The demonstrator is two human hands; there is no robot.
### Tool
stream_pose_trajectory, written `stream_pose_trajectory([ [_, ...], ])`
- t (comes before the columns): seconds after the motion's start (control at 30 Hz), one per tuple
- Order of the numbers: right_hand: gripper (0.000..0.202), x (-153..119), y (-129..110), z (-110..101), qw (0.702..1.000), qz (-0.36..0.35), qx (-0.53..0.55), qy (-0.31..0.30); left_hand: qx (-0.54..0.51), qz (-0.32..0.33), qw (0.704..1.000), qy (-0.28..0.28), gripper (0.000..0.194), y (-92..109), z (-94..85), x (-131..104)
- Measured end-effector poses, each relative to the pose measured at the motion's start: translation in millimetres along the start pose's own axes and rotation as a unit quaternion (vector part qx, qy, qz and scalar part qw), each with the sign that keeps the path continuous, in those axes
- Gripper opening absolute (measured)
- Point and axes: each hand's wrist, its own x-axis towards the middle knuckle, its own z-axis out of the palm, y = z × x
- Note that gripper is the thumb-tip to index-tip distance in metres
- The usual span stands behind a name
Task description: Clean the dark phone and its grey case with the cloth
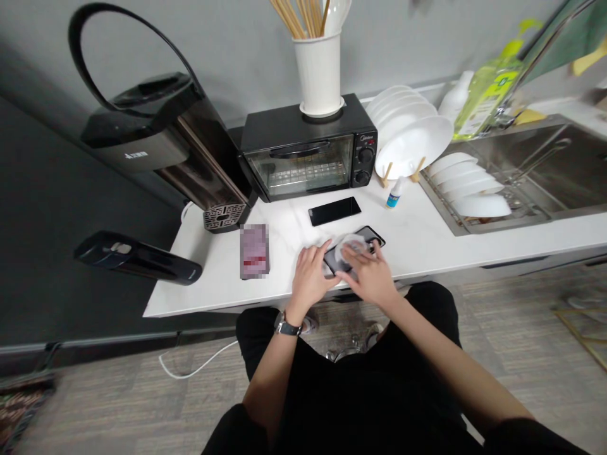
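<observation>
A dark phone (pixel 374 236) lies slantwise near the front edge of the white counter. My right hand (pixel 368 272) presses a crumpled whitish cloth or tissue (pixel 349 245) onto its surface, fingers closed on it. At the phone's left end, my left hand (pixel 310 273) holds the edge between thumb and fingers. Behind them lies a second black phone (pixel 334 211), flat and untouched. A small white bottle with a blue label (pixel 393 194) stands to its right.
A blurred-out purple item (pixel 255 251) and a black flask (pixel 138 258) lie on the left. Behind stand a black drinks machine (pixel 190 151), a toaster oven (pixel 308 151) bearing a utensil holder (pixel 320 72), and racked plates (pixel 412 142). A sink (pixel 535 215) with bowls (pixel 478 205) is at right.
</observation>
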Motion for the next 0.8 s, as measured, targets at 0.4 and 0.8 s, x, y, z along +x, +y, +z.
stream_pose_trajectory([
  [0.4,0.061,-7,29,-15,0.993,-0.098,-0.018,-0.069,-0.001,0.002,1.0,0.015,0.085,0,0.1,3],
  [0.8,0.053,-2,22,-15,0.999,0.012,-0.029,-0.028,0.002,-0.001,1.0,0.013,0.088,0,1.3,1],
])
